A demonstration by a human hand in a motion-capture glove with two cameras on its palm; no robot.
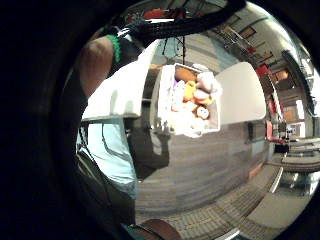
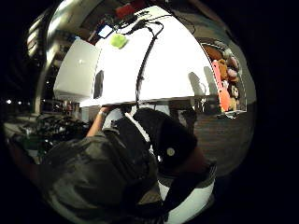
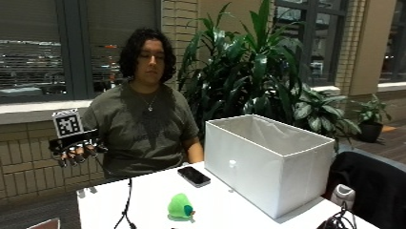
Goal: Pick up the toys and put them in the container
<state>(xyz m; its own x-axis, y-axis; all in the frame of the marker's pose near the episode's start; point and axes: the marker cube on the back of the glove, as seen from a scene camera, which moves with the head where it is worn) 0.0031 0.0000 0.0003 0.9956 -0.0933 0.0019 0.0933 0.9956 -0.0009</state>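
Observation:
A green plush toy [image 3: 180, 206] lies on the white table [image 3: 241, 214] near its front edge; it also shows in the thumb side view [image 2: 118, 41]. To its right stands a tall white container [image 3: 266, 167], its inside hidden. My gloved right hand [image 3: 75, 151] is raised off the table's left end, far from both, with fingers hanging loosely and holding nothing. The palm views show a second white bin [image 1: 161, 100] off the table's end, filled with several plush toys [image 1: 192, 97].
A black phone [image 3: 193, 176] lies between the person and the container. A black cable [image 3: 126, 205] runs across the table's left part. A dark jacket [image 3: 374, 186] hangs at the right, and large plants [image 3: 266, 81] stand behind.

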